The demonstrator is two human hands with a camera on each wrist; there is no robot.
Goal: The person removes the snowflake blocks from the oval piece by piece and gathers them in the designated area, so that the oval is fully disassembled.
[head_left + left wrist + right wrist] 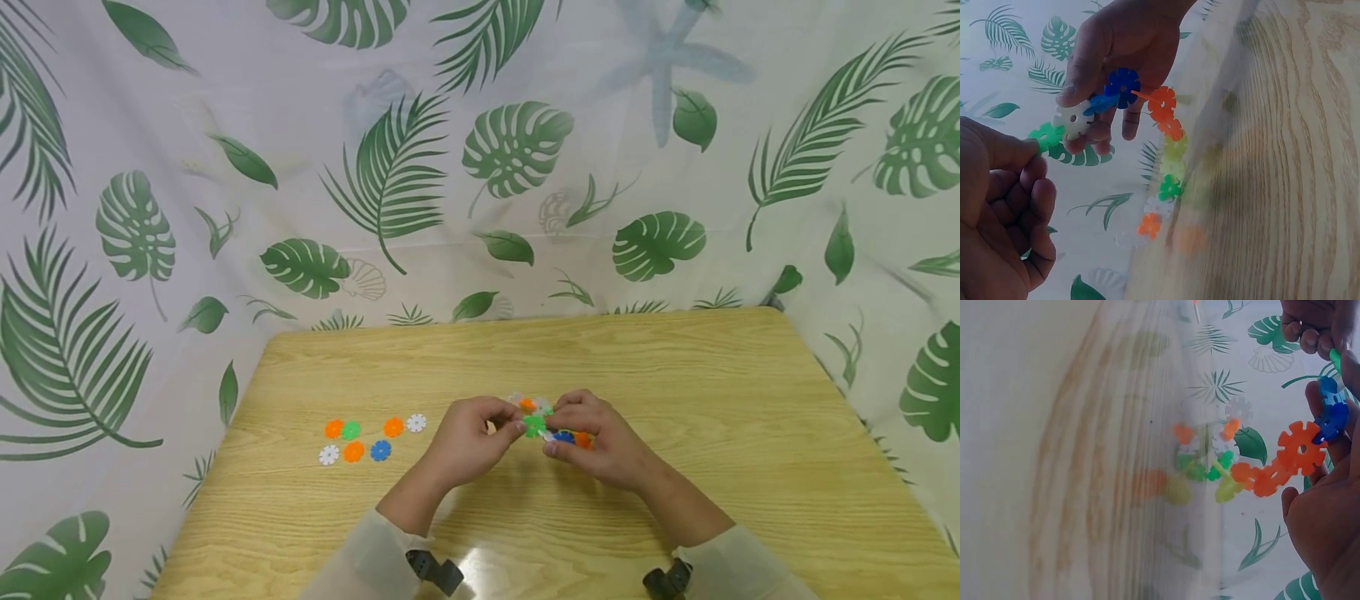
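Observation:
My left hand (474,440) pinches a green notched plastic disc (535,427) between thumb and forefinger. The green disc meets a white disc (1072,119), which my right hand (613,443) holds between thumb and fingers. From the white disc a chain of interlocked discs runs on through blue discs (1124,87) and orange discs (1302,449). Farther along, the left wrist view shows yellow discs (1175,147), another green disc (1169,187) and an orange disc (1149,225) near the far end. Fingers partly hide the chain in the head view.
On the wooden table (300,517), left of my hands, lie several loose discs, among them a blue disc (381,451), a green disc (351,430) and a white disc (416,423). A leaf-printed cloth (450,275) hangs behind the table and along its sides.

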